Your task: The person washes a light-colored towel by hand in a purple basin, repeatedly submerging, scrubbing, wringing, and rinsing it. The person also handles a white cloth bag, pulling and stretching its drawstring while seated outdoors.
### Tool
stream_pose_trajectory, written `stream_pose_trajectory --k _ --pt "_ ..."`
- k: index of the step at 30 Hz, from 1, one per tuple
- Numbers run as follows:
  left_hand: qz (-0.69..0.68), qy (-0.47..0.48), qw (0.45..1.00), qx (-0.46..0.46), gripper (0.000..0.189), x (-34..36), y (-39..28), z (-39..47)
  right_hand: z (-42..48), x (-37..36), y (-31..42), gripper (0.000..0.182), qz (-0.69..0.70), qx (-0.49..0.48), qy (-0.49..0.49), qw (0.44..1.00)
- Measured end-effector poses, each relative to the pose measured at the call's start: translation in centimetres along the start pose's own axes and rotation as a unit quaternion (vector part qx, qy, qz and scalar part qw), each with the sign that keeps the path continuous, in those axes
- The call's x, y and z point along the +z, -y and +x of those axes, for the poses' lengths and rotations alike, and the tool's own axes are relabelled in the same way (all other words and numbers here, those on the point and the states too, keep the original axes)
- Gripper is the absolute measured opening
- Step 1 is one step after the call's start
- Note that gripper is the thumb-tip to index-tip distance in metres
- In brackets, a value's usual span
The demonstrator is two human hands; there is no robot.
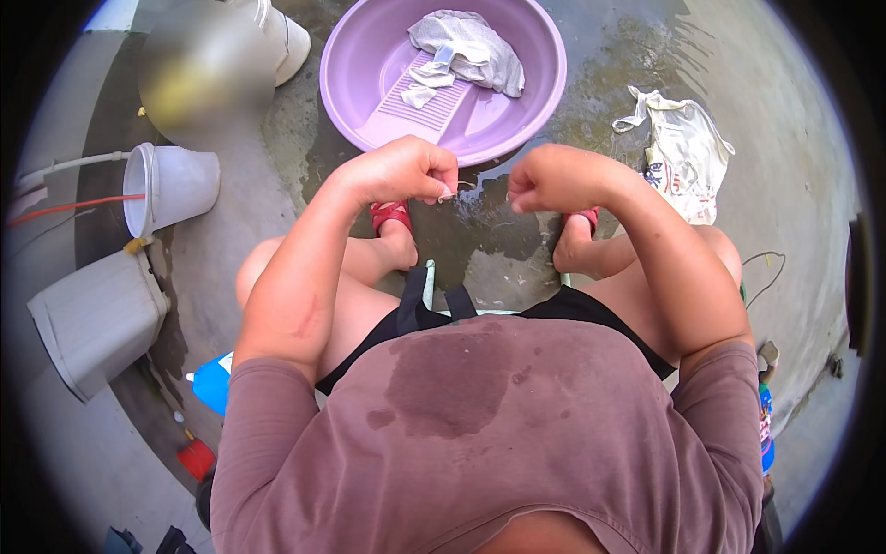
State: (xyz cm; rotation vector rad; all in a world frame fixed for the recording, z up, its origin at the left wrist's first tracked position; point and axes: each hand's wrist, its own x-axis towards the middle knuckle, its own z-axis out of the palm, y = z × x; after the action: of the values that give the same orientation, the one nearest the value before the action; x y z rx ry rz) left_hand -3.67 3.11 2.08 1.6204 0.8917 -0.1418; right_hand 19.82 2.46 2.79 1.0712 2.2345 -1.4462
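My left hand (412, 170) is held out over the wet floor, just in front of the washbasin's near rim. Its thumb and fingers pinch a thin pale strand (466, 184), too small to name more exactly. Across a short gap, my right hand (564, 179) has its fingers curled in; whether anything is between them I cannot tell. Beyond both hands stands a purple plastic washbasin (339, 76) with a ribbed washboard (423, 104) inside. A wet grey cloth garment (477, 52) lies bunched on the washboard's upper part and beside it.
A white plastic bag (685, 152) with printing lies right of the basin. To the left are a white bucket (183, 187) with a hose, another white bucket (294, 48) and a grey bin (97, 322). A blue container (210, 384) sits by my left side.
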Motion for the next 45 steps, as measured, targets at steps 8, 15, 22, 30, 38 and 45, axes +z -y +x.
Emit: stream_pose_trajectory --k 8,15,22,30,38,45 --pt "0.154 -0.002 0.982 0.11 0.017 2.9 1.2 0.6 1.1 2.4 -3.0 0.026 -0.174 0.086 0.077 0.978" --pt "0.191 -0.037 0.965 0.176 0.026 4.9 0.6 1.7 5.6 3.2 -11.5 0.031 -0.051 0.169 -0.258 0.95" --pt "0.188 -0.079 0.967 0.154 0.023 5.3 -0.4 2.2 11.5 4.9 -13.4 0.031 -0.097 0.186 -0.322 0.923" --pt "0.158 -0.076 0.974 0.142 0.019 4.3 -0.9 2.3 12.5 3.3 -12.7 0.022 -0.128 0.221 -0.29 0.922" --pt "0.151 -0.268 0.946 0.102 0.011 1.3 -0.6 2.2 12.2 3.6 -9.3 0.019 0.53 0.0 -0.143 0.836" --pt "0.14 -0.381 0.907 0.112 0.009 0.1 -0.9 1.8 9.0 2.9 -3.0 0.01 0.714 -0.165 -0.071 0.676"
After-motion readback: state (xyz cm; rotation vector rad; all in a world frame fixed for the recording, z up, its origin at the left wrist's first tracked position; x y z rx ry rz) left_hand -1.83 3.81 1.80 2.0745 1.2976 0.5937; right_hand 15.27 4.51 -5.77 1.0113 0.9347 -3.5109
